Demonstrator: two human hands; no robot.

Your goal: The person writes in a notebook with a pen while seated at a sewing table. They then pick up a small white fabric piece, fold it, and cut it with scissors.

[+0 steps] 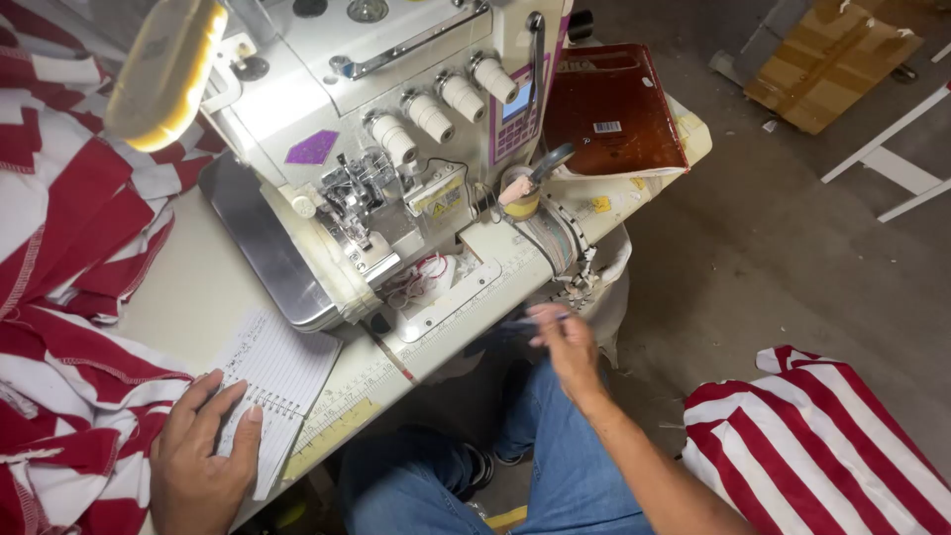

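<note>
My left hand (201,454) lies flat on a small spiral notebook (269,374) with lined pages, on the front left of the sewing table (198,297). My right hand (565,342) hovers off the table's front edge, above my knees in blue jeans, with its fingers closed on a thin pen (530,321); the hand is slightly blurred. A white overlock sewing machine (367,149) stands behind the notebook. Red-and-white striped fabric (69,248) is piled over the table's left side.
A second heap of striped fabric (822,446) lies on the floor at the right. A dark red tray (614,109) sits on the table's far right corner, near a tape roll (517,193). A cardboard box (832,59) and white frame bars stand further back.
</note>
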